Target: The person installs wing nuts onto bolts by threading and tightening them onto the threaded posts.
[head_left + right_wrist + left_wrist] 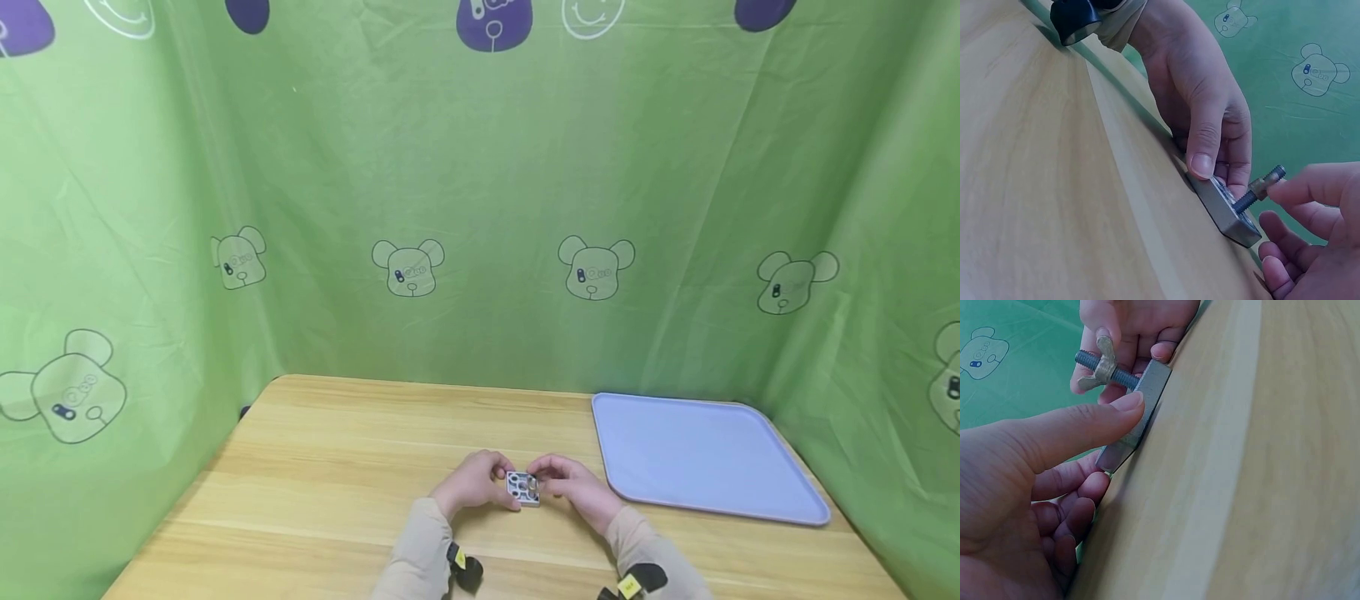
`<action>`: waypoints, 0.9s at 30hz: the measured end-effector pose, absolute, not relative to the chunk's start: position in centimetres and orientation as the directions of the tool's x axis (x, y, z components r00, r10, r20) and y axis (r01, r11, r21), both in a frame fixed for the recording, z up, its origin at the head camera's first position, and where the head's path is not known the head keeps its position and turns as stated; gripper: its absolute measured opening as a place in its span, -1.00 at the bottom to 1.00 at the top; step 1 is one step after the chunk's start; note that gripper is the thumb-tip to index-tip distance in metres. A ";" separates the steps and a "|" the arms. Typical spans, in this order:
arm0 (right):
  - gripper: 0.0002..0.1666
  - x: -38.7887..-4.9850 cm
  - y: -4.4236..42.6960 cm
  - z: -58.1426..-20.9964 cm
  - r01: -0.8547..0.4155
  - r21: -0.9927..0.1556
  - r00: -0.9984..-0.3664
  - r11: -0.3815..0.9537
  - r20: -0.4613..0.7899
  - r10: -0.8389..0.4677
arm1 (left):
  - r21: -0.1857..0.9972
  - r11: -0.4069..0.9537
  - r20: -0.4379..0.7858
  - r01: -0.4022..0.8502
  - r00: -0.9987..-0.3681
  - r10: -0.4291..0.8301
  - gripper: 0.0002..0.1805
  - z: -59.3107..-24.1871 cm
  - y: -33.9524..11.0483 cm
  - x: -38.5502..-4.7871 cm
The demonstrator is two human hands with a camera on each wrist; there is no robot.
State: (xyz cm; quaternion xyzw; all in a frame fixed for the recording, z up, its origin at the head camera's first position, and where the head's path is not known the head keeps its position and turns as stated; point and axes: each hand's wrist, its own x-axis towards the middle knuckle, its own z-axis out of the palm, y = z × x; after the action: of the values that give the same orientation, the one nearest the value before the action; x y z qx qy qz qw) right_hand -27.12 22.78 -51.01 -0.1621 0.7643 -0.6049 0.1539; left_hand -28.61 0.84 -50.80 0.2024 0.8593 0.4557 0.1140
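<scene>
While the left hand (474, 482) grips a small square metal block (1159, 377) by its edge, thumb on one side and fingertips at a corner, the right hand (576, 485) pinches a wing nut (1106, 366) with its fingertips. The wing nut sits partway along a threaded bolt (1087, 359), which projects from the block's recessed face; the bolt's free end extends beyond the nut. The block lies between the two hands, low over the near middle part of the wooden bench (322, 467), its recessed face turned upward; whether it touches the bench cannot be told. To the right, well apart from the block, a pale blue tray (697, 450) rests on the bench. Behind, a green curtain (487, 158) printed with bear heads hangs around the bench.
</scene>
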 end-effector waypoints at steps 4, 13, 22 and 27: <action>-0.51 -26.9 22.6 -50.8 -0.071 -0.970 -0.898 0.232 -0.039 -0.438 | 0.827 0.506 -0.012 0.247 -0.891 0.454 -0.49 -50.8 0.8 -28.6; -0.61 -26.9 22.3 -50.9 -0.100 -0.960 -0.906 0.262 -0.021 -0.423 | 0.822 0.513 -0.013 0.249 -0.891 0.453 -0.49 -50.9 0.9 -28.7; -0.64 -26.7 21.8 -50.8 -0.101 -0.949 -0.927 0.299 -0.019 -0.374 | 0.822 0.512 -0.011 0.250 -0.892 0.452 -0.48 -50.7 0.9 -28.6; -0.61 -26.6 21.7 -50.7 -0.081 -0.948 -0.932 0.307 -0.037 -0.360 | 0.822 0.515 -0.015 0.244 -0.894 0.448 -0.47 -50.8 0.9 -28.5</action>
State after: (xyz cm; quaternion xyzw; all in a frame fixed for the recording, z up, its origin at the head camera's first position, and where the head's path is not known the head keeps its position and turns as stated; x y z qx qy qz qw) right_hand -26.61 21.66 -50.73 -0.1380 0.7992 -0.5721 0.1222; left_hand -28.53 0.88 -50.76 0.2005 0.8629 0.4499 0.1131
